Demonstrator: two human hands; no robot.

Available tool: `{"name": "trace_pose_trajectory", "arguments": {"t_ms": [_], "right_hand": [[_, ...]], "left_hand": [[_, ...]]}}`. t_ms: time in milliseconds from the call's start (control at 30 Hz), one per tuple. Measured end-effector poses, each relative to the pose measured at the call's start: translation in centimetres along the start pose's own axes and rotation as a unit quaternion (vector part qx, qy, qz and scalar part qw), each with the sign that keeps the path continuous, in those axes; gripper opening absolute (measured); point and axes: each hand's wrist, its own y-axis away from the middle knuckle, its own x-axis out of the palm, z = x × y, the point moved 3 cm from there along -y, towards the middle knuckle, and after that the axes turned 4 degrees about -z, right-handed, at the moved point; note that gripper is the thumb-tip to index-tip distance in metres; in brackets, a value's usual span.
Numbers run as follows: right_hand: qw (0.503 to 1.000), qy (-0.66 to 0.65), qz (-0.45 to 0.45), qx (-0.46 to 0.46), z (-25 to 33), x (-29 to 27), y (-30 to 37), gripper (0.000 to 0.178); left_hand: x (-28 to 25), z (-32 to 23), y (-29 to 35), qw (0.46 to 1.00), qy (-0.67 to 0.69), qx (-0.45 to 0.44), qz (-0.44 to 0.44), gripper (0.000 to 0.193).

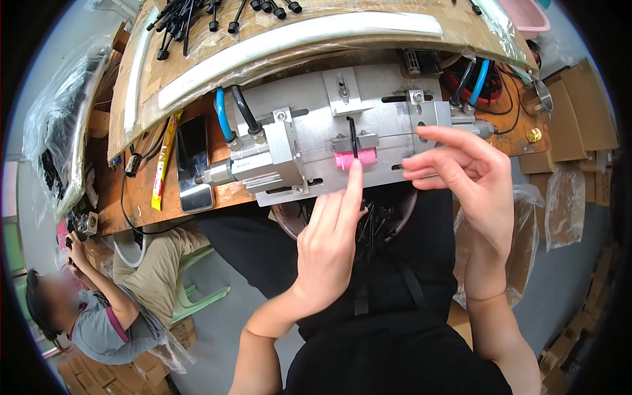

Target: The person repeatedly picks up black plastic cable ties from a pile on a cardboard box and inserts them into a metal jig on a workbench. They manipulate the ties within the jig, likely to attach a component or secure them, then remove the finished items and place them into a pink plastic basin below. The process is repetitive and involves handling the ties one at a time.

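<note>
A metal fixture (395, 118) lies before me, with a small pink block (364, 158) near its front middle. A thin black rod (353, 135) runs across the block, reaching up to a small bracket at the back. My left hand (327, 247) has its index finger stretched out, the tip on the rod's near end; the other fingers are bent, and no object shows in them. To the right, my right hand (471, 174) is raised beside the fixture's right part, thumb and fingers apart, nothing visible between them.
Air cylinders with blue and black hoses (222, 115) flank the fixture. A cardboard shelf (263, 39) overhangs it, bearing several black rods (174, 23). A phone (193, 164) and yellow packet (162, 164) lie left. A basin (401, 220) of black parts sits below. A person (108, 326) sits lower left.
</note>
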Motion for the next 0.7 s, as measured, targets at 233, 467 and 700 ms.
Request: {"name": "trace_pose_trajectory", "arguments": {"t_ms": [233, 467, 700], "right_hand": [[0.998, 0.025, -0.053, -0.008, 0.6, -0.9, 1.3, 0.024], [0.998, -0.001, -0.058, -0.012, 0.3, -1.0, 1.3, 0.023], [0.983, 0.109, -0.072, -0.129, 2.8, -0.9, -2.1, 0.017]], "left_hand": [[1.5, 0.1, -1.0, 0.994, -0.091, 0.053, 0.036, 0.072], [1.4, -0.2, -1.3, 0.994, -0.081, 0.049, 0.048, 0.072], [-0.8, -0.5, -2.2, 0.994, -0.040, 0.011, 0.100, 0.072]]}}
